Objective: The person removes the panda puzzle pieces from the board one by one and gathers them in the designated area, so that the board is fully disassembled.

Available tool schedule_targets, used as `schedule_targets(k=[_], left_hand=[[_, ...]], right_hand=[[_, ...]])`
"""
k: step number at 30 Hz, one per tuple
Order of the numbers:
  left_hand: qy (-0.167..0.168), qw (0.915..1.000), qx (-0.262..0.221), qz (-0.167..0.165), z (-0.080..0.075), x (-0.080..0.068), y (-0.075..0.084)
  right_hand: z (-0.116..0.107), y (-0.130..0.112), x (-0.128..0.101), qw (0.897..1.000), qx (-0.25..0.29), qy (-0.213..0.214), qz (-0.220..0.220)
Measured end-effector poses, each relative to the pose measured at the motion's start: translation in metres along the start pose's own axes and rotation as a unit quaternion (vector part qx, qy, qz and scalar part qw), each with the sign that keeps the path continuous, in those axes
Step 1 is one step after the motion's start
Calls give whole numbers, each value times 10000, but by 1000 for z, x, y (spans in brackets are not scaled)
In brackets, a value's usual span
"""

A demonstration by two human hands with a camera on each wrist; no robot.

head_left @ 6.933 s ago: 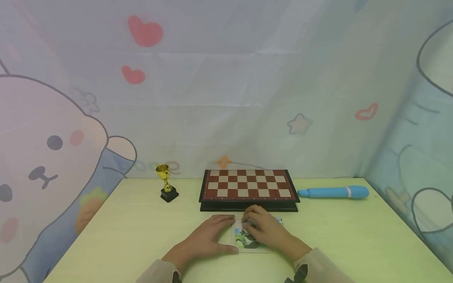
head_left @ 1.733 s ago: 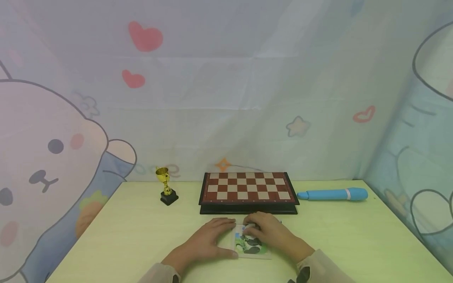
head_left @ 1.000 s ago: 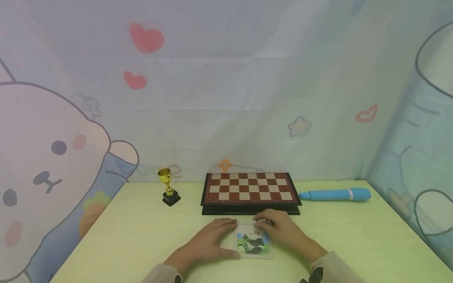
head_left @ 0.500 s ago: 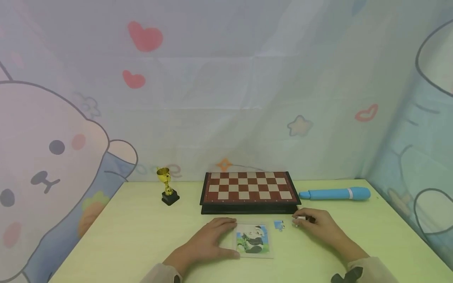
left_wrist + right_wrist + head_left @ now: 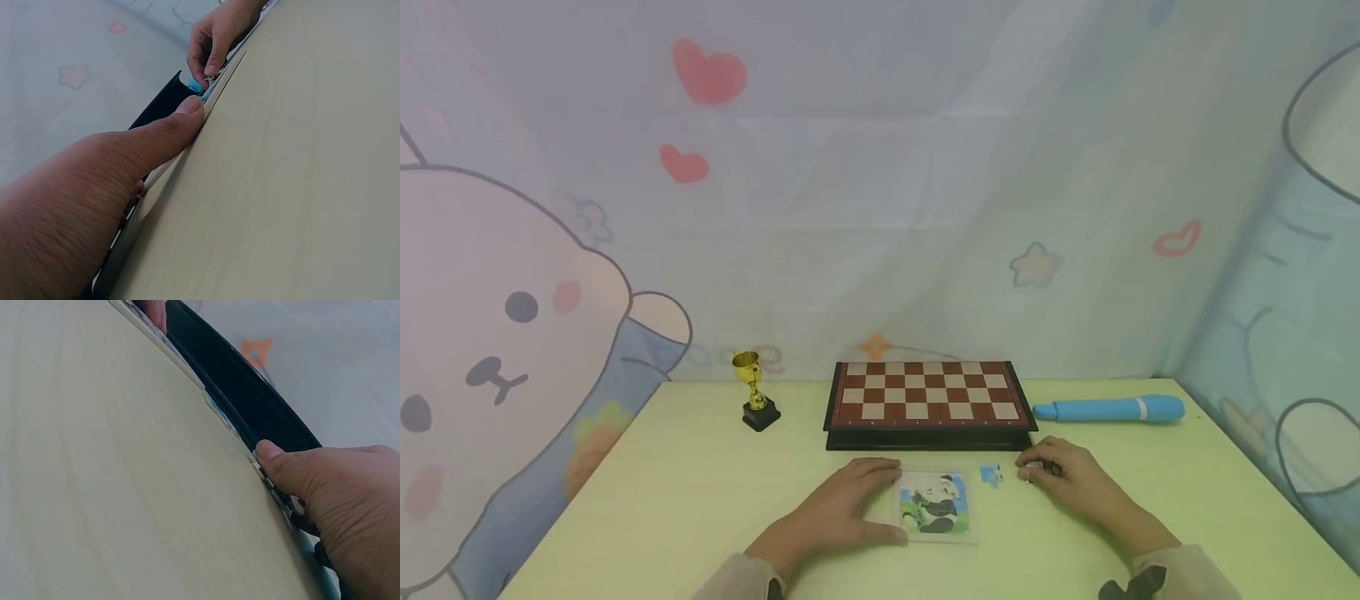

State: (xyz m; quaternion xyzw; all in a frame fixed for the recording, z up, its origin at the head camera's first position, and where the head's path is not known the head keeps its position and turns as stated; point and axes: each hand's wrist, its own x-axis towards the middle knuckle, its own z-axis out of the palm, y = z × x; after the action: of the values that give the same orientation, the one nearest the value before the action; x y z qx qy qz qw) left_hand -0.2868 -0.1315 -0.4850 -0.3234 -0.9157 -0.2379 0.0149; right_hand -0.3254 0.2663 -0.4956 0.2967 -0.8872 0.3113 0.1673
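Note:
A panda jigsaw puzzle (image 5: 934,515) lies in a pale flat tray, its upper-left area pale and without printed picture. My left hand (image 5: 850,508) spreads along the tray's left edge, fingertips at the upper corner and thumb at the lower one. In the left wrist view that thumb (image 5: 187,107) rests on the edge. My right hand (image 5: 1075,479), off to the right, pinches a small jigsaw piece (image 5: 1033,468) at table level, mostly covered by its fingers. Between tray and right hand lies a loose blue jigsaw piece (image 5: 991,475). More pieces (image 5: 278,499) show under the right hand.
Behind the puzzle stands a box with a checkered board top (image 5: 928,392). A small gold trophy (image 5: 754,396) is at the back left of the table (image 5: 700,483). To the back right lies a blue stick-like object (image 5: 1108,408). A printed cloth (image 5: 880,208) hangs behind.
My right hand has left the puzzle and moved right to the loose pieces, uncovering the panda picture and the blue piece. My left hand has stayed at the tray's left edge.

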Motion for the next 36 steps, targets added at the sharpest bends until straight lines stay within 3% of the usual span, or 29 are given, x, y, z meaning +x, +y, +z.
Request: schedule_targets(k=[17, 23, 30, 36], left_hand=[[-26, 9999, -45, -95, 1, -1, -2], [-23, 9999, -72, -82, 0, 1, -2], [-52, 9998, -138, -119, 0, 1, -2], [13, 10000, -75, 19, 1, 2, -3]], right_hand=[[10, -7, 2, 9996, -211, 137, -162], [11, -10, 4, 9982, -224, 414, -381], [25, -29, 8, 9918, 365, 339, -1175], [41, -54, 17, 9847, 331, 155, -1706]])
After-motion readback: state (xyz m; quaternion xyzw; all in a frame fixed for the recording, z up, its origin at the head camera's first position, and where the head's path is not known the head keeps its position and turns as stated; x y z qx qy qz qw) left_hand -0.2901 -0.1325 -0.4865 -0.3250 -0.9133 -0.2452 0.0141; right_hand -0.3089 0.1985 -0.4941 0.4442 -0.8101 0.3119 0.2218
